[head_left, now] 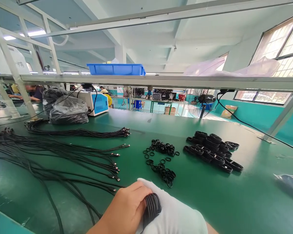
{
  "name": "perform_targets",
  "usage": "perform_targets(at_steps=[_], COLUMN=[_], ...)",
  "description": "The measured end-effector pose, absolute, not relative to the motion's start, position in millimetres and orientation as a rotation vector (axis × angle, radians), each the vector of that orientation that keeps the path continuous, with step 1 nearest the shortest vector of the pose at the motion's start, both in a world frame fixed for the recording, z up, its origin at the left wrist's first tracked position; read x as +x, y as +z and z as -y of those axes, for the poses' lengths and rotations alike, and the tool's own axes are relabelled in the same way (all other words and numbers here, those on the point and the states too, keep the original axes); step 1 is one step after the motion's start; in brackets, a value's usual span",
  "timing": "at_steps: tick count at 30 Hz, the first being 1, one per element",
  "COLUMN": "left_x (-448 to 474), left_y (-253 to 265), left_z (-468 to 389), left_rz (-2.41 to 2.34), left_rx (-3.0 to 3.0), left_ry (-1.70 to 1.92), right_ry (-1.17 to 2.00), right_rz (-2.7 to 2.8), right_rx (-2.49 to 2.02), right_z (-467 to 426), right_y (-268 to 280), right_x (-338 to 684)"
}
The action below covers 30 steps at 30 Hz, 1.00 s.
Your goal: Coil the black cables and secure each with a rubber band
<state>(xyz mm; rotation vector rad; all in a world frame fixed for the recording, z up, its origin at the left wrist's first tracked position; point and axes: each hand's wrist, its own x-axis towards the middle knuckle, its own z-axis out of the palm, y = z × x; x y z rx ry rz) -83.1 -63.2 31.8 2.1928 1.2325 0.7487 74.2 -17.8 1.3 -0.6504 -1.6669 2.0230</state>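
Here, the cable coil (153,205) is held over the worktop (161,123) by the left hand (127,205), fingers curled tight, against the gloved right hand (177,209), whose closure cannot be told; probably light and springy, it is best gripped across its loops.

Through my feed, the cable coil (153,205) looks like smooth, faintly shiny plastic against the matt cloth glove (178,213) — and I see a smooth, glossy tabletop (215,198), a crinkled, shiny plastic bag (69,112), a plastic tray (116,69).
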Motion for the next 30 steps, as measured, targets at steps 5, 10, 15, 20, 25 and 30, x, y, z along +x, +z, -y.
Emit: perform_targets(at_steps=[5, 10, 15, 20, 25, 30], left_x=[-82.8, -78.2, -71.1, -67.9, -75.8, -78.1], left_y=[30.9, 32.2, 27.6, 30.3, 35.6, 17.7], left_z=[65.2, 64.6, 62.7, 59.3, 63.2, 68.1], left_rz=[-1.363, -1.352, -1.505, -1.697, -1.464, -1.484], left_rx=[1.804, 1.48, 1.611, 1.818, 1.856, 1.953], left_ry=[0.763, 0.829, 0.739, 0.606, 0.703, 0.886], right_ry=[2.127, 2.159, 2.154, 2.122, 2.267, 2.172], right_rz=[1.541, 1.43, 1.457, 1.455, 1.318, 1.417], right_rx=[-0.782, -0.846, -0.918, -0.949, -0.892, -0.88], right_z=[32.7, 38.9, 41.9, 44.4, 44.9, 42.2], right_y=[9.5, 7.3, 5.3, 4.6, -1.4, -6.2], right_x=[65.4, 68.2, 66.6, 63.4, 63.1, 58.4])
